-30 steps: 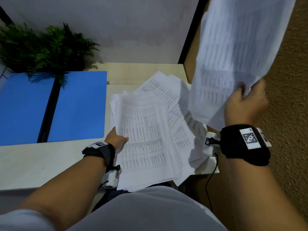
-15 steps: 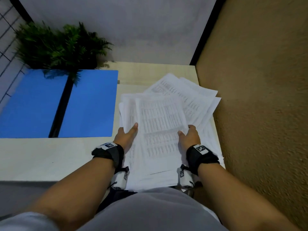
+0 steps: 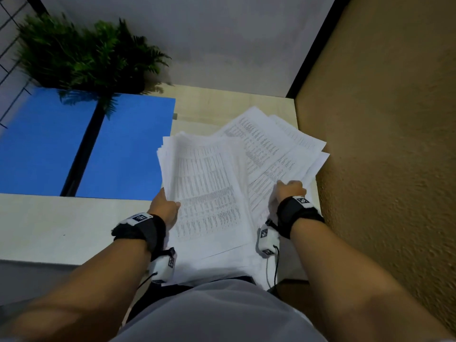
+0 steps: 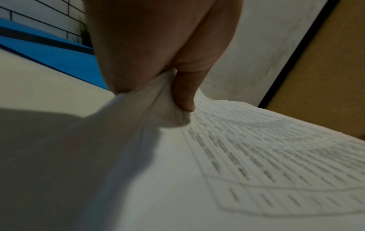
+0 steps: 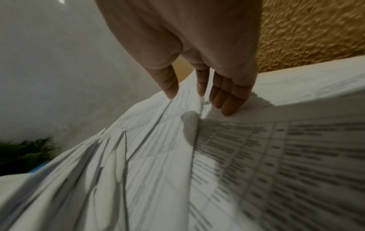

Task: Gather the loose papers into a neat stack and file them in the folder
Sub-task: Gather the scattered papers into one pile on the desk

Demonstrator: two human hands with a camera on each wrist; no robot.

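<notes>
Dim light, soft shadows, motion blur, wide-angle edge distortion

Papers (image 3: 207, 188): many loose sheets, count unclear, in two overlapping heaps. One folder (image 3: 81, 144), open. One plant (image 3: 81, 53). Two hands: left (image 3: 164, 208), right (image 3: 290, 191). Two wristbands.

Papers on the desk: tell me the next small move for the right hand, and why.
Probably slide the right hand out over the fanned sheets and draw them in onto the main pile. Those sheets splay toward the wall, askew from the pile; the left hand already holds the pile's left edge in its grip, and the blue folder lies open.
</notes>
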